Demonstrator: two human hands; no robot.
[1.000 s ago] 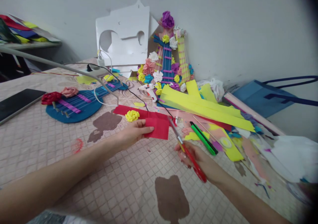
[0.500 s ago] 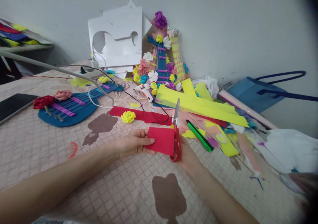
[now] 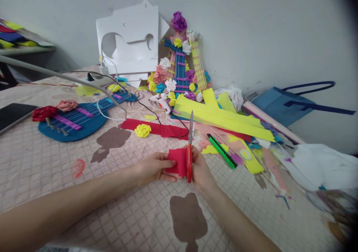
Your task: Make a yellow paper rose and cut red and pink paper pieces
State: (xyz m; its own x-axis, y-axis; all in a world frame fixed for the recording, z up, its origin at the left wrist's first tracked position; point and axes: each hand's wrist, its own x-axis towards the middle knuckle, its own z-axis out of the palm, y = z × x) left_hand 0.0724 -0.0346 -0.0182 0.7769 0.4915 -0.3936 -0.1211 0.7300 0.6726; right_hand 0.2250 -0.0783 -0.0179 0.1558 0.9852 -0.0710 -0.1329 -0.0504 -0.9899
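My left hand (image 3: 152,167) pinches a small red piece of felt (image 3: 176,161) just above the patterned table cover (image 3: 125,214). My right hand (image 3: 201,170) grips red-handled scissors (image 3: 190,153) whose blades point up and away, right against the felt's right edge. The two hands almost touch around the felt. A long red felt strip (image 3: 156,128) with a yellow paper rose (image 3: 142,130) on it lies just beyond them.
A blue felt guitar (image 3: 75,119) with red and pink roses lies at the left, beside a black tablet (image 3: 12,114). Flower-covered guitars (image 3: 181,69) and a white cut board (image 3: 128,45) lean on the wall. Yellow strips (image 3: 223,117), a green pen (image 3: 222,151), a glue gun (image 3: 159,101) and a blue bag (image 3: 282,101) crowd the right.
My right hand swung the scissors from the right, low over the table, up to the felt's edge. The left hand drew the felt nearer, and it now looks folded smaller.
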